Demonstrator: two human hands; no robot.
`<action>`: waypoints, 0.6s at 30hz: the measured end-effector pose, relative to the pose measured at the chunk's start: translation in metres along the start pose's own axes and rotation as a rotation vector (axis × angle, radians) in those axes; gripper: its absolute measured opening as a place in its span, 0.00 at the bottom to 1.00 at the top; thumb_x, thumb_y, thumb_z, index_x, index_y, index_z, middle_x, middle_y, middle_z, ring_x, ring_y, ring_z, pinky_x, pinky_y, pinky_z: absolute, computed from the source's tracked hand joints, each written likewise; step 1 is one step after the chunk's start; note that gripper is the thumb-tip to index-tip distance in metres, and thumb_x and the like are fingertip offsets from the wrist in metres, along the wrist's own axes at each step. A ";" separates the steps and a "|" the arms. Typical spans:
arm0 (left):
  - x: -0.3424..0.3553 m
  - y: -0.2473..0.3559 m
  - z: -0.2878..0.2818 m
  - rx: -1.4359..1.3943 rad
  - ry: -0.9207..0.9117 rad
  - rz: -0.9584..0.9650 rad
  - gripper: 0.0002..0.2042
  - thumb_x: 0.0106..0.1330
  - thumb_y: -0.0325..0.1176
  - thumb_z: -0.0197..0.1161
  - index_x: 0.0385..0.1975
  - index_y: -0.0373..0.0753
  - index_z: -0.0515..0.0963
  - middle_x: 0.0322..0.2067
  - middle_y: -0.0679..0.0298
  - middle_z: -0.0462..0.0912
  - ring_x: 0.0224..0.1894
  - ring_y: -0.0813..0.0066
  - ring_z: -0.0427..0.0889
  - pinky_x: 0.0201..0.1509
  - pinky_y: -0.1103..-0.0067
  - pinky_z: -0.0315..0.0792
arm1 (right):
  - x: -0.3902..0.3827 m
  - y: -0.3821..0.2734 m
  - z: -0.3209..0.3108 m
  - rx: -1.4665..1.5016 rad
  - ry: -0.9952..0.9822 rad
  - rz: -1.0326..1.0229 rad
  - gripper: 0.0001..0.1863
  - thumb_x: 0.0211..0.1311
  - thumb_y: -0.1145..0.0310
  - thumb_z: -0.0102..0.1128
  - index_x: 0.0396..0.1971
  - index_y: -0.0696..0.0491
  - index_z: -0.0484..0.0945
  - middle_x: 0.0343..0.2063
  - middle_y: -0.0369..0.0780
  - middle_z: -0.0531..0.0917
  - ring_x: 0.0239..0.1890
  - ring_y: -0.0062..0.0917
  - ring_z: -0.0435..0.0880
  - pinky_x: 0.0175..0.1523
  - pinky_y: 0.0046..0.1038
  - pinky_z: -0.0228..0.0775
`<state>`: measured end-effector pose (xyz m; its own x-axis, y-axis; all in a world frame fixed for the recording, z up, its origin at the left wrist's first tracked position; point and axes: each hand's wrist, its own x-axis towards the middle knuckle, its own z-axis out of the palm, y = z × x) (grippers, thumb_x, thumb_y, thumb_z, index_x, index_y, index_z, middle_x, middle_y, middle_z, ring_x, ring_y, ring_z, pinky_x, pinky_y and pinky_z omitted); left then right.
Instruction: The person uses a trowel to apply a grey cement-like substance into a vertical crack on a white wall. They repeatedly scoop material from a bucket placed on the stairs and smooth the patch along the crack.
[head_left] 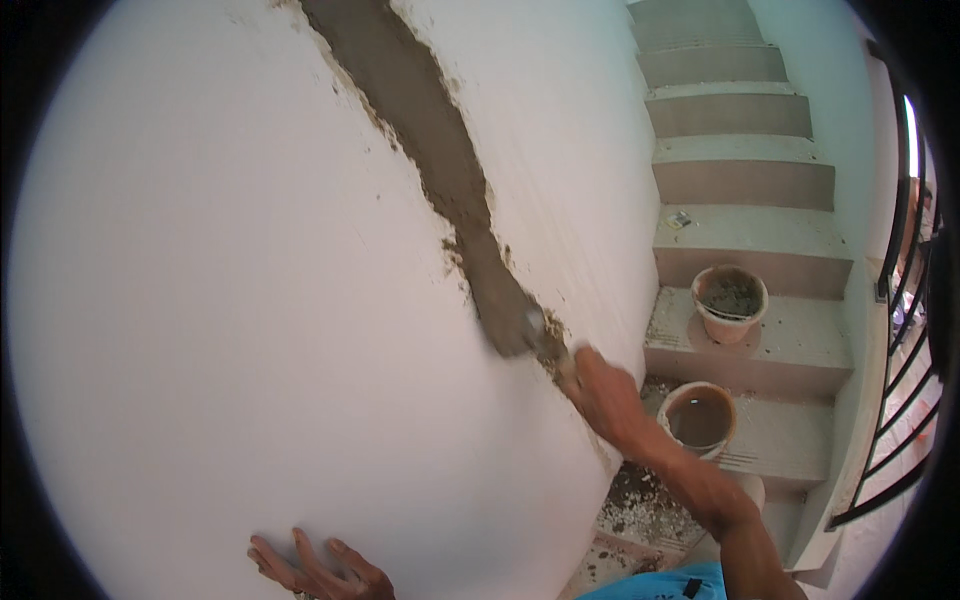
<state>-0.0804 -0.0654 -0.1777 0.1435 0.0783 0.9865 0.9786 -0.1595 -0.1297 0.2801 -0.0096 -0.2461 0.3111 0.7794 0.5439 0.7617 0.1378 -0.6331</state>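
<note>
My right hand (603, 393) is wrapped round the handle of a trowel (512, 336), whose blade is smeared by motion. The blade lies against the lower part of a strip of wet grey mortar (440, 150) that runs slantwise down the white wall (230, 300). Crumbly mortar edges the strip, and below the blade it narrows toward my fist. At the bottom, my left hand (325, 572) rests on the wall with its fingers spread and nothing in it; its wrist is cut off by the frame.
Stairs (745, 185) climb on the right. One step bears a bucket of grey mortar (730, 297); a lower one has a bucket of murky water (699, 418) beside my right forearm. Broken debris (645, 505) litters the steps below. A black railing (895, 400) borders the far right.
</note>
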 end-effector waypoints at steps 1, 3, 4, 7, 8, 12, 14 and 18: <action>0.003 0.003 -0.001 -0.014 0.010 0.005 0.18 0.74 0.40 0.60 0.56 0.34 0.79 0.69 0.39 0.64 0.73 0.36 0.58 0.74 0.40 0.50 | -0.025 0.013 0.000 -0.041 -0.031 -0.025 0.17 0.64 0.65 0.62 0.45 0.57 0.68 0.39 0.50 0.79 0.42 0.49 0.82 0.45 0.47 0.75; 0.007 0.007 -0.003 -0.008 0.022 0.005 0.17 0.73 0.38 0.60 0.55 0.34 0.80 0.68 0.39 0.65 0.73 0.35 0.59 0.73 0.40 0.51 | -0.075 0.031 0.005 0.028 -0.134 0.082 0.21 0.61 0.64 0.66 0.48 0.57 0.69 0.37 0.51 0.80 0.41 0.51 0.82 0.44 0.48 0.74; 0.008 0.008 -0.005 0.007 0.020 0.005 0.17 0.73 0.37 0.61 0.55 0.34 0.80 0.68 0.38 0.65 0.73 0.36 0.59 0.73 0.40 0.51 | -0.105 0.048 0.020 0.090 -0.144 0.122 0.23 0.59 0.63 0.68 0.48 0.57 0.69 0.35 0.52 0.81 0.39 0.52 0.82 0.43 0.48 0.75; 0.002 0.002 -0.008 0.054 -0.004 0.005 0.17 0.73 0.36 0.60 0.56 0.33 0.79 0.69 0.38 0.65 0.73 0.36 0.58 0.73 0.40 0.51 | -0.193 0.094 0.068 0.233 -0.269 0.325 0.25 0.56 0.61 0.69 0.48 0.58 0.72 0.31 0.55 0.83 0.36 0.55 0.84 0.40 0.49 0.75; 0.003 0.005 -0.006 0.037 -0.002 0.006 0.17 0.73 0.36 0.60 0.56 0.33 0.79 0.69 0.38 0.65 0.73 0.36 0.58 0.73 0.40 0.51 | -0.216 0.109 0.072 0.215 -0.315 0.409 0.24 0.55 0.63 0.70 0.45 0.61 0.72 0.31 0.57 0.83 0.34 0.55 0.84 0.39 0.47 0.75; 0.005 0.009 -0.005 -0.008 0.019 -0.006 0.18 0.73 0.35 0.59 0.58 0.32 0.78 0.69 0.39 0.64 0.73 0.36 0.58 0.74 0.41 0.50 | -0.330 0.190 0.109 0.040 -0.409 0.328 0.24 0.56 0.63 0.67 0.47 0.64 0.74 0.35 0.55 0.80 0.34 0.47 0.81 0.40 0.40 0.71; 0.007 0.010 -0.004 -0.051 0.038 -0.004 0.18 0.73 0.35 0.59 0.58 0.32 0.78 0.69 0.39 0.64 0.73 0.37 0.58 0.74 0.41 0.49 | -0.358 0.217 0.120 0.116 -0.494 0.396 0.29 0.59 0.58 0.63 0.56 0.61 0.71 0.48 0.58 0.74 0.49 0.52 0.72 0.54 0.43 0.63; 0.008 0.009 0.001 -0.027 0.023 0.019 0.21 0.77 0.40 0.52 0.62 0.33 0.74 0.71 0.40 0.61 0.75 0.38 0.55 0.75 0.43 0.47 | -0.374 0.232 0.123 0.353 -0.575 0.684 0.32 0.60 0.58 0.60 0.62 0.60 0.70 0.54 0.57 0.71 0.55 0.50 0.66 0.60 0.42 0.58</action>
<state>-0.0699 -0.0651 -0.1716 0.1579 0.0526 0.9861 0.9714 -0.1875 -0.1455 0.2702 -0.1938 -0.6643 0.2274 0.9269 -0.2986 0.2747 -0.3552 -0.8935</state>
